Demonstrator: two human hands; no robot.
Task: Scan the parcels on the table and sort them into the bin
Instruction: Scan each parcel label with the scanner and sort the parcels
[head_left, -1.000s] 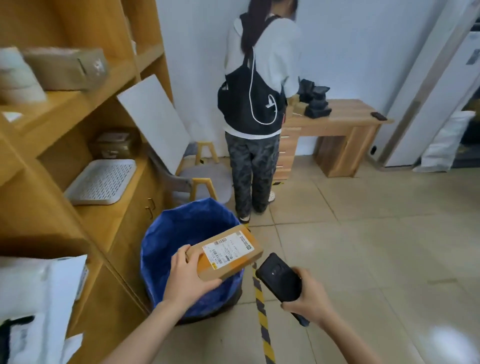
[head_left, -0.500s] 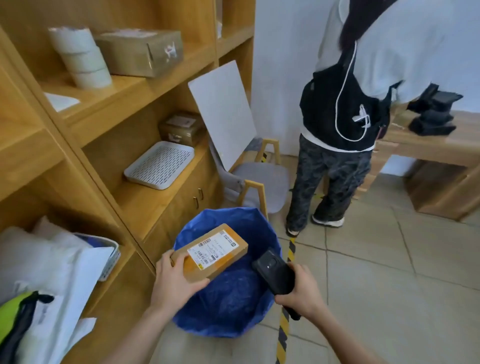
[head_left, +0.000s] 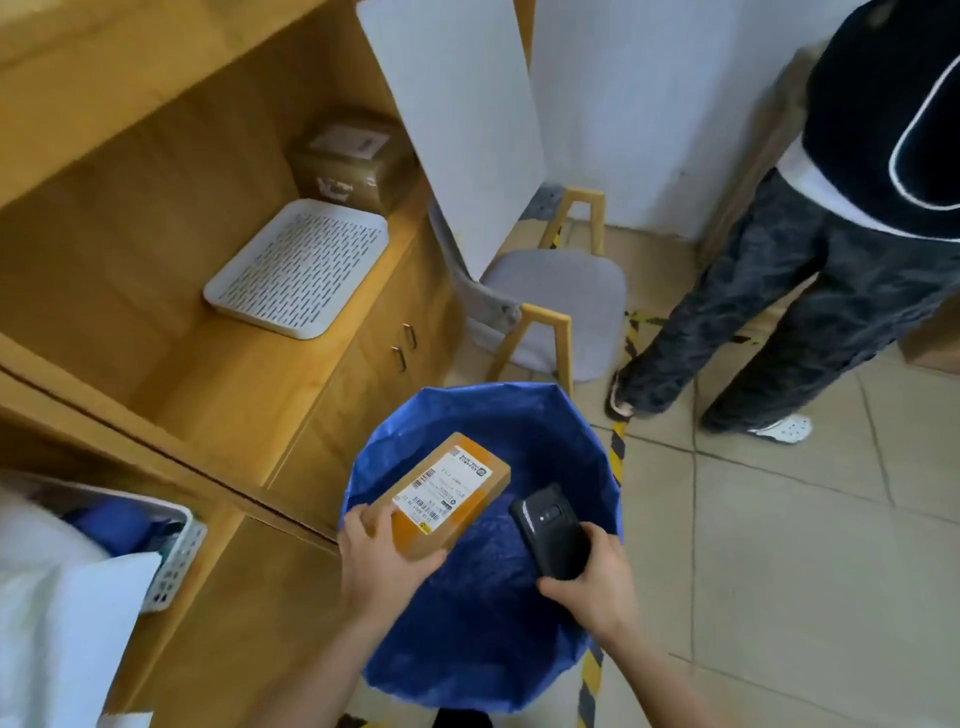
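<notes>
Holding the parcel (head_left: 447, 493) over the bin (head_left: 587, 431), the left hand (head_left: 382, 564) grips its near end, with the thumb on top beside the label (head_left: 444, 486) and the fingers curled round the end. The parcel hangs label-up and slightly tilted inside the bin's left rim, not touching the blue liner. The right hand (head_left: 597, 587) is wrapped round the scanner (head_left: 553, 530), which hangs over the right half of the opening, just beside the parcel but apart from it.

The step looks like the drop into the bin. Whether the label has been read cannot be told. If it has not, the scanner's head should turn toward the barcodes, and the thumb should stay off them, since it lies close to the label's near corner.

For the drop, the parcel is best carried a little toward the middle of the opening, because its near corner sits close to the left rim and could catch there. Lowering it before the fingers let go would land it flat. The scanner should stay by the right rim, out of the parcel's way. A chair (head_left: 561, 312) stands just beyond the far rim.
</notes>
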